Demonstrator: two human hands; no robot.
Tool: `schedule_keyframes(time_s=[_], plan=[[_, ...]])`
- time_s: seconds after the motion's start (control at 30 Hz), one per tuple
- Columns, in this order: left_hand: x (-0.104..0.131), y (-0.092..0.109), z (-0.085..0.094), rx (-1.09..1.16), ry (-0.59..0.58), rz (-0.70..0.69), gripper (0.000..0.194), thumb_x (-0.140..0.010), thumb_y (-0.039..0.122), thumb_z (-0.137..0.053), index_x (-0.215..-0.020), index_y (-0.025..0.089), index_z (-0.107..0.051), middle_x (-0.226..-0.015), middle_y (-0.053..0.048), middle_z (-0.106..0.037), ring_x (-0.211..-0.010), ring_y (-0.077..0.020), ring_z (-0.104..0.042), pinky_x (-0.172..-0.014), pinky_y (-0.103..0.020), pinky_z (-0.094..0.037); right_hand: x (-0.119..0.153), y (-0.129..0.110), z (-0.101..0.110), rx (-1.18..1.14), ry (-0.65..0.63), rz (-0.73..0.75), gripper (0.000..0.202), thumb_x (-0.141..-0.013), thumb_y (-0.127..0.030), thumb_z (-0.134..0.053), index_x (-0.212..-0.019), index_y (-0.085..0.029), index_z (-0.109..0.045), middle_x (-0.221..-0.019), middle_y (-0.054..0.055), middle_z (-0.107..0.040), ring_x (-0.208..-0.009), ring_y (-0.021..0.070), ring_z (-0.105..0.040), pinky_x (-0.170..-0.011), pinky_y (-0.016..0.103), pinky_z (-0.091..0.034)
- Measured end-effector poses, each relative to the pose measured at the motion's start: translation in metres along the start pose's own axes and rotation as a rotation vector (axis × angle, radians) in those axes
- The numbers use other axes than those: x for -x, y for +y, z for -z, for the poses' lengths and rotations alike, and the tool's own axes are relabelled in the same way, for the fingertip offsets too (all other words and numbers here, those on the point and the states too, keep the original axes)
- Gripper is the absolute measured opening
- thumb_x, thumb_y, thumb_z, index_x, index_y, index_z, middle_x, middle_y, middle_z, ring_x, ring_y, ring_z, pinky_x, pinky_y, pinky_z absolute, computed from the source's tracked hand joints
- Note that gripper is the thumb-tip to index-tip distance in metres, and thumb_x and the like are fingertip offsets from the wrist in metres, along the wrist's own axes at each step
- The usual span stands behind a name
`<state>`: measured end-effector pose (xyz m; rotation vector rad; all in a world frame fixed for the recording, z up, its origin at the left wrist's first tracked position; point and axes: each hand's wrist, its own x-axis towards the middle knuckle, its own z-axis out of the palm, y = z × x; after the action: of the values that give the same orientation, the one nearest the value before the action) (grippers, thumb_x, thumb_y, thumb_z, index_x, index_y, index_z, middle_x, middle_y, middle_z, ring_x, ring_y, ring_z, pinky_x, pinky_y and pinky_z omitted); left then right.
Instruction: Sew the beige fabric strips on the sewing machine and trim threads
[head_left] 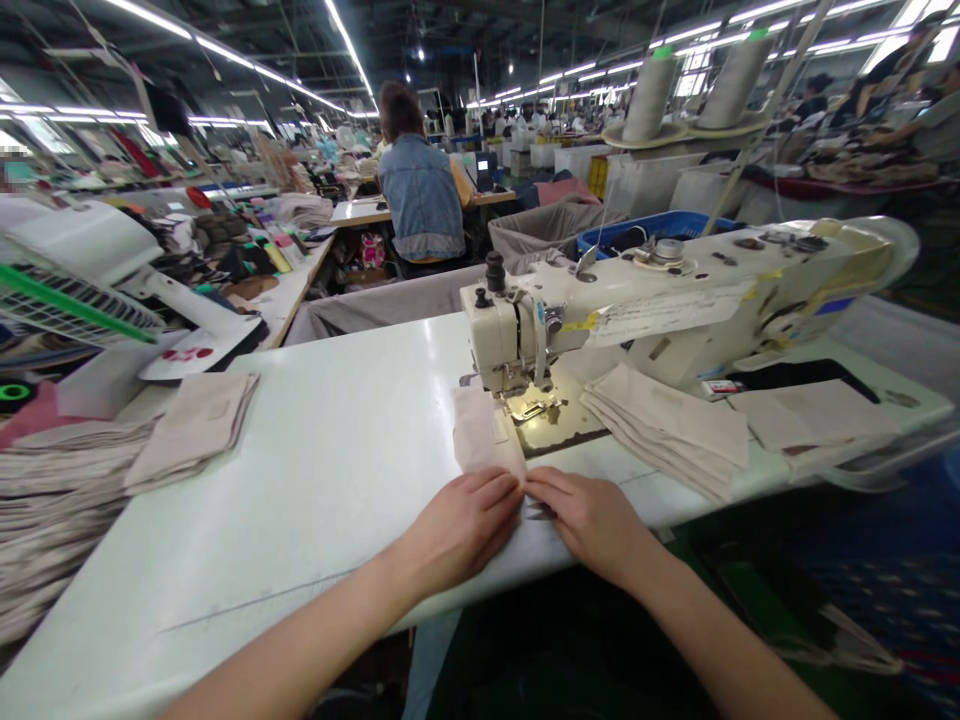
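Note:
A beige fabric piece (480, 430) lies on the table just left of the needle plate, its far end beside the presser foot of the sewing machine (510, 330). My left hand (480, 515) pinches the near edge of this piece, fingers pressed together. Close against it, my right hand (589, 510) grips the same near corner with thumb and fingertips. Small dark metal blades or tips show under the right fingers, too hidden to name. To the right of the needle plate (555, 425) rests a fanned stack of beige fabric pieces (667, 430).
Folded beige pieces (195, 425) lie at the table's left edge, beside a big fabric pile (60, 520). A white fan (97, 270) stands at the far left. More fabric (817, 415) lies at right. Thread cones (649, 95) rise behind the machine. A person (424, 185) sits ahead.

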<state>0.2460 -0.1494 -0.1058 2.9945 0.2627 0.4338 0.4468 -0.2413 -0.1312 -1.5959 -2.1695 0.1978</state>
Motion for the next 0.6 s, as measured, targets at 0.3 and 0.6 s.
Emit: schedule_keyframes(time_s=[0.3, 0.6], plan=[[-0.009, -0.018, 0.001, -0.006, -0.026, 0.002, 0.024, -0.102, 0.022, -0.044, -0.112, 0.012, -0.063, -0.108, -0.012, -0.067, -0.108, -0.0246, -0.063, -0.096, -0.039, -0.057, -0.018, 0.008, 0.0, 0.025, 0.006, -0.006, 0.047, -0.084, 0.0, -0.047, -0.12, -0.022, -0.069, -0.131, 0.007, -0.067, -0.108, 0.021, -0.069, -0.094, 0.033, -0.055], [-0.016, -0.036, 0.003, 0.016, -0.026, -0.004, 0.025, -0.101, 0.022, -0.043, -0.115, 0.011, -0.061, -0.108, -0.013, -0.067, -0.108, -0.0245, -0.063, -0.095, -0.039, -0.056, -0.033, 0.015, 0.0, 0.03, -0.004, -0.028, 0.047, -0.089, -0.002, -0.044, -0.125, -0.02, -0.067, -0.135, 0.007, -0.065, -0.113, 0.0213, -0.067, -0.098, 0.034, -0.053]])
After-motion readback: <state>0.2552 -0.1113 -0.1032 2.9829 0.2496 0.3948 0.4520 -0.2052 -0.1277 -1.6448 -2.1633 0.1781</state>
